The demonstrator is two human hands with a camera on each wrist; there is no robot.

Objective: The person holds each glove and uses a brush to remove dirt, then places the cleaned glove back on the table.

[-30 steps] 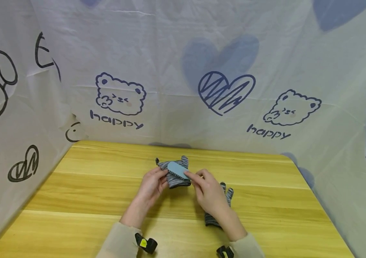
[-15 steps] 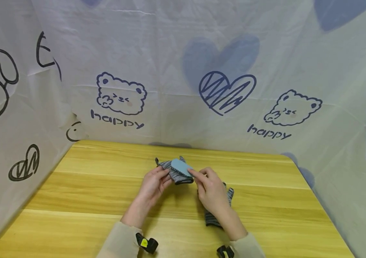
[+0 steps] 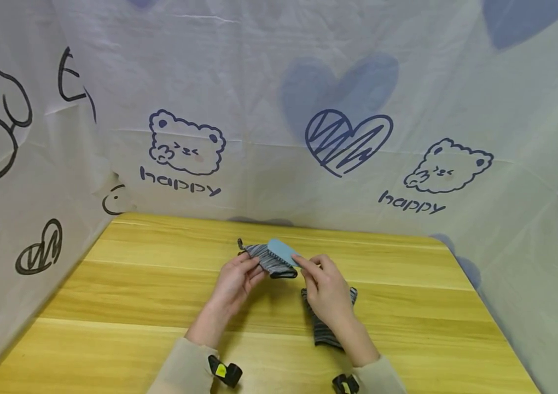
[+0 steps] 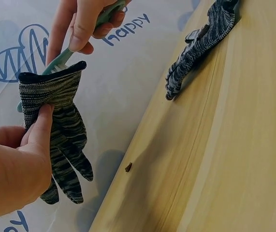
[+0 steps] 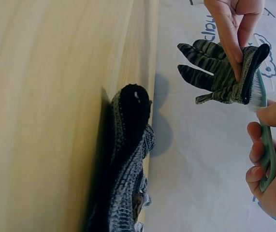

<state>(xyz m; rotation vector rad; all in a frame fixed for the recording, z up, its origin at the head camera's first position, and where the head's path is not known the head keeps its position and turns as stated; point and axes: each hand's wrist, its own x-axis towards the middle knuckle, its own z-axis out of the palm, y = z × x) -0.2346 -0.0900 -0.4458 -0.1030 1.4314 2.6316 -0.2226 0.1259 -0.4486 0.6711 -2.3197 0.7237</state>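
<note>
A striped grey knit glove [image 3: 263,257] with a dark cuff is held above the table. My left hand [image 3: 233,280] pinches it between thumb and fingers near the cuff, and its fingers dangle in the left wrist view. My right hand [image 3: 327,289] grips the handle of a light blue-green brush [image 3: 281,251]. In the right wrist view, the white bristles [image 5: 257,92] lie against the cuff of the glove [image 5: 210,67]. A second knit glove [image 3: 325,331] lies on the table, partly hidden under my right forearm in the head view.
The wooden table [image 3: 161,306] is backed by a white sheet [image 3: 259,164] printed with bears and hearts. A small dark bit [image 4: 128,167] sits on the table in the left wrist view. Each wrist wears a black camera strap [image 3: 225,372].
The brush has shifted right and slightly up across the held glove, toward its cuff. The glove has tilted, its cuff swinging a little right. The other glove stays on the table.
</note>
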